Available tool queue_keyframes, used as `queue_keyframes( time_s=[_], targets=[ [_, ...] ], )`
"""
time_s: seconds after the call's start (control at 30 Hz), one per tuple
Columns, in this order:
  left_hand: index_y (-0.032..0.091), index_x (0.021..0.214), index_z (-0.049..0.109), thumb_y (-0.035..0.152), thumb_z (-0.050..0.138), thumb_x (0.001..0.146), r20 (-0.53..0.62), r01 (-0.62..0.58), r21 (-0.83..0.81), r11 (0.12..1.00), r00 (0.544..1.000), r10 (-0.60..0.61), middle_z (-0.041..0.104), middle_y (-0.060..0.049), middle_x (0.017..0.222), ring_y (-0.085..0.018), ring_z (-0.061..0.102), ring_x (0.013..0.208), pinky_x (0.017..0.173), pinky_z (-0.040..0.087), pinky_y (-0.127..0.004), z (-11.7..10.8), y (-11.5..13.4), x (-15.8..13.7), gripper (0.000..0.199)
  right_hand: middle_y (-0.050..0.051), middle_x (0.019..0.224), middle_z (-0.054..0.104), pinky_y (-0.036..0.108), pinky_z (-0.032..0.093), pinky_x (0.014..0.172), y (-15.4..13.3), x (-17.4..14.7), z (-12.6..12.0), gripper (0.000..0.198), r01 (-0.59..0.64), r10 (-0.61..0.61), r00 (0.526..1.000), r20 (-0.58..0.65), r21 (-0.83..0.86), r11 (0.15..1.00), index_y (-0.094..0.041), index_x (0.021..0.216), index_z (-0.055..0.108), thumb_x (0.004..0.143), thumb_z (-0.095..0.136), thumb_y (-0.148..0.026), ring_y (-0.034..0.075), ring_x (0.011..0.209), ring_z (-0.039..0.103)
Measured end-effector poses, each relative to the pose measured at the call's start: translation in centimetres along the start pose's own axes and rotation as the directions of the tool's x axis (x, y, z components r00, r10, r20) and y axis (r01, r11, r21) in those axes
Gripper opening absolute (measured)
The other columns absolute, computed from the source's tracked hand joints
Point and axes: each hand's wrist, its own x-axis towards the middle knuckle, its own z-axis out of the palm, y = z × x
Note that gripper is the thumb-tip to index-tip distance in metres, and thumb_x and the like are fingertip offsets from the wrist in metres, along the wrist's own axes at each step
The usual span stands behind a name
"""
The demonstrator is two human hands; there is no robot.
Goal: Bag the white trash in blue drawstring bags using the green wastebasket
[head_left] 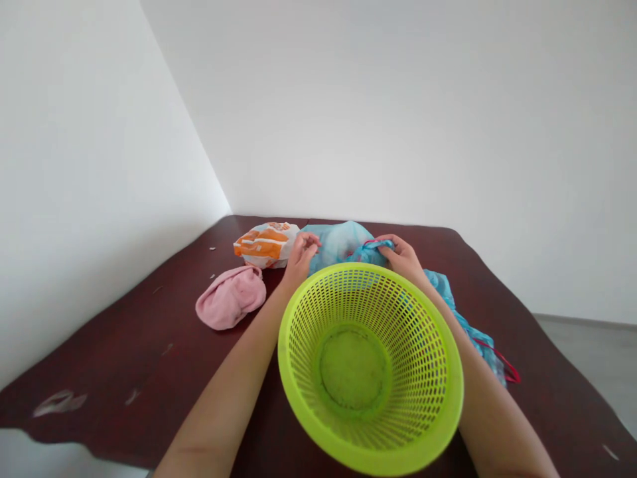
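My right hand [401, 257] is closed on the gathered edge of a translucent blue drawstring bag [351, 239], where a thin red cord shows. Something pale and rounded shows through the bag's film. At the bag's left side is my left hand [301, 255], its fingers loosely bent and apart, with nothing seen in them. Between my forearms, a lime-green plastic basket [354, 368] with slotted walls faces me, its inside bare. It hides the lower part of the blue bag.
An orange-and-white plastic bag [266, 245] lies left of my left hand. Closer to me is a folded pink cloth item [231, 297]. Another crumpled blue bag [472, 332] with a red cord lies beyond my right forearm. The dark red tabletop [149, 358] meets white walls.
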Motion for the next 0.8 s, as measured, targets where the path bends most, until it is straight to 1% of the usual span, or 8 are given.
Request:
queue_keyframes(
  time_s=[0.1,0.2,0.3,0.43,0.57,0.63,0.73,0.8],
  targets=[
    [0.021,0.121,0.077,0.045,0.079,0.111,0.032,-0.112,0.012,0.994,0.993,0.111,0.078,-0.007,0.120,-0.024,0.071,0.113,0.107,0.059,-0.038,0.6,0.0,2.6,0.026,0.000,0.107,0.082,0.037,0.064,0.080,-1.9,-1.0,0.6,0.048,-0.023,0.020,0.999,0.047,0.060,0.998,-0.030,0.110,0.074,0.087,0.099,-0.065,0.021,0.086,0.072],
    [0.023,0.124,0.081,0.044,0.081,0.108,0.246,-0.208,0.026,0.978,0.949,0.195,0.080,-0.012,0.134,-0.029,0.075,0.129,0.116,0.059,-0.045,0.9,0.7,4.0,0.026,-0.001,0.124,0.081,0.033,0.060,0.073,-4.0,-2.1,1.4,0.042,-0.102,0.062,0.976,0.208,0.191,0.976,-0.032,0.112,0.073,0.091,0.101,-0.055,0.016,0.081,0.068],
    [0.027,0.127,0.086,0.043,0.086,0.106,0.382,-0.288,0.119,0.950,0.897,0.224,0.080,-0.013,0.148,-0.034,0.072,0.145,0.127,0.055,-0.053,1.0,1.0,4.2,0.026,-0.001,0.132,0.079,0.033,0.060,0.076,-5.2,-2.8,1.9,0.037,-0.140,0.052,0.946,0.319,0.260,0.955,-0.032,0.111,0.074,0.092,0.102,-0.048,0.016,0.083,0.067],
    [0.030,0.123,0.090,0.045,0.089,0.105,0.457,-0.334,0.209,0.919,0.864,0.211,0.083,-0.011,0.137,-0.035,0.077,0.135,0.127,0.054,-0.055,1.2,0.7,3.9,0.024,0.001,0.130,0.079,0.037,0.064,0.091,-5.0,-2.5,2.1,0.042,-0.100,0.027,0.964,0.263,0.266,0.959,-0.032,0.105,0.075,0.086,0.106,-0.053,0.022,0.102,0.073],
    [0.027,0.119,0.090,0.045,0.085,0.109,0.500,-0.336,0.213,0.918,0.844,0.192,0.080,-0.011,0.132,-0.034,0.075,0.129,0.124,0.054,-0.053,1.7,0.0,3.8,0.021,0.001,0.124,0.080,0.039,0.065,0.095,-4.1,-2.1,2.0,0.044,-0.078,0.033,0.979,0.200,0.223,0.972,-0.034,0.106,0.079,0.086,0.105,-0.063,0.024,0.105,0.074],
    [0.026,0.119,0.090,0.042,0.084,0.109,0.485,-0.316,0.207,0.926,0.855,0.183,0.081,-0.010,0.129,-0.032,0.074,0.127,0.123,0.054,-0.051,2.2,-0.4,3.8,0.021,0.003,0.123,0.082,0.041,0.065,0.100,-3.7,-1.9,1.9,0.044,-0.047,0.015,0.977,0.214,0.145,0.988,-0.033,0.109,0.083,0.091,0.101,-0.068,0.026,0.109,0.075],
    [0.024,0.114,0.089,0.045,0.080,0.110,0.450,-0.179,0.144,0.973,0.888,0.097,0.082,-0.009,0.117,-0.030,0.075,0.114,0.111,0.058,-0.047,3.0,-0.8,3.9,0.024,0.004,0.124,0.085,0.049,0.063,0.114,-3.3,-1.8,2.0,0.044,0.000,-0.011,0.969,0.248,0.042,0.999,-0.033,0.114,0.087,0.095,0.095,-0.073,0.030,0.122,0.077],
    [0.024,0.109,0.088,0.054,0.074,0.113,0.475,-0.059,0.104,0.993,0.880,0.002,0.081,-0.008,0.105,-0.029,0.075,0.100,0.096,0.060,-0.043,3.3,-0.8,3.9,0.032,0.005,0.126,0.086,0.054,0.059,0.124,-3.0,-1.8,2.2,0.040,0.013,-0.013,0.971,0.237,0.004,1.000,-0.035,0.117,0.088,0.097,0.095,-0.069,0.034,0.138,0.075]
  ],
)
